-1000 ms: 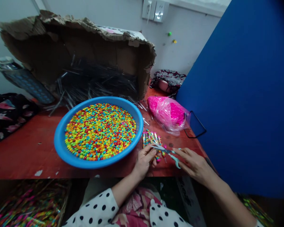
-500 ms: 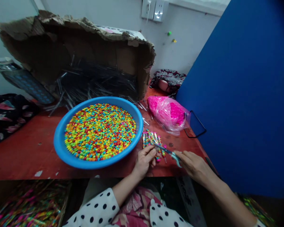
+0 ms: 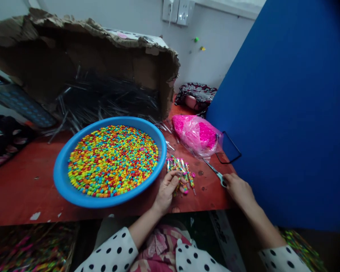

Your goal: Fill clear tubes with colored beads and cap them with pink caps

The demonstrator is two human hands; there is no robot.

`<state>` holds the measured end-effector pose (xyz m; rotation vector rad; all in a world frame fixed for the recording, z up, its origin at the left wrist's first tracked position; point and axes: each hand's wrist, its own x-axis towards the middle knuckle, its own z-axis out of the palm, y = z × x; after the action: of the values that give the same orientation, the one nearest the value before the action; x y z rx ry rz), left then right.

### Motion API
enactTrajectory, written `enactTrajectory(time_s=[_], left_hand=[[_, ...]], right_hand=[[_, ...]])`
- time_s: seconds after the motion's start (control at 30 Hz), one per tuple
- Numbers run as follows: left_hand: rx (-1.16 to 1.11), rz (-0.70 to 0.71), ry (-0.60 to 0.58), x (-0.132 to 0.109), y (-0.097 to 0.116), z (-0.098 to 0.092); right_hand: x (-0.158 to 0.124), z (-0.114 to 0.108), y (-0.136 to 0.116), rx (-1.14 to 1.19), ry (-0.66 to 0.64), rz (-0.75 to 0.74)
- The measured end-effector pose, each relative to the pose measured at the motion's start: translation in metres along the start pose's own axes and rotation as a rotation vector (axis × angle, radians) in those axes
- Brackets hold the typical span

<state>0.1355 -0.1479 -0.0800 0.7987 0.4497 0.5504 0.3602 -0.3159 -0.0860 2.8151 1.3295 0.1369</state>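
My left hand (image 3: 166, 190) rests on the red table (image 3: 22, 181) with its fingers curled on a bunch of candy-filled clear tubes (image 3: 180, 169) lying just right of the blue bowl. My right hand (image 3: 238, 188) is further right, near the table's front edge, with its fingers closed on the handles of small scissors (image 3: 214, 170). The scissors' blades lie flat on the table and point toward a pink plastic bag (image 3: 197, 134). The blue bowl (image 3: 59, 173) is full of small multicoloured candies.
A torn cardboard box (image 3: 82, 60) holding several clear empty tubes lies on its side behind the bowl. A blue panel (image 3: 286, 113) stands along the table's right side. Dark patterned fabric (image 3: 197, 94) lies at the back, more at the far left.
My right hand has drawn the scissors away from the tubes and set them down to the right. My left hand stays on the tubes. The camera has shifted slightly.
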Motion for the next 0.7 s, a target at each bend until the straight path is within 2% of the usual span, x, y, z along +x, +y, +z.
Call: enactTrajectory(time_s=[0.07, 0.17, 0.23, 0.33, 0.43, 0.57, 0.63, 0.7], left_hand=[[0.012, 0.007, -0.007, 0.001, -0.002, -0.001], [0.022, 0.017, -0.026, 0.001, -0.004, -0.001], [0.012, 0.013, -0.021, 0.000, -0.004, -0.001], [-0.006, -0.017, -0.007, -0.001, -0.001, -0.001], [-0.028, -0.047, 0.002, -0.001, 0.000, -0.001], [-0.045, -0.059, -0.005, -0.001, -0.004, -0.003], [-0.046, -0.057, -0.002, 0.000, -0.006, -0.004], [-0.037, -0.054, 0.009, 0.000, -0.007, -0.004]], right_hand=[[0.004, -0.004, -0.014, 0.127, 0.066, -0.031], [0.010, -0.006, -0.046, 0.476, 0.157, -0.171], [0.014, -0.002, -0.068, 0.632, 0.130, -0.243], [0.019, 0.008, -0.089, 0.671, 0.082, -0.307], [0.022, 0.018, -0.091, 0.600, 0.074, -0.364], [0.022, 0.023, -0.083, 0.451, 0.136, -0.367], [0.022, 0.023, -0.082, 0.531, 0.146, -0.326], [0.023, 0.023, -0.083, 0.813, 0.097, -0.208]])
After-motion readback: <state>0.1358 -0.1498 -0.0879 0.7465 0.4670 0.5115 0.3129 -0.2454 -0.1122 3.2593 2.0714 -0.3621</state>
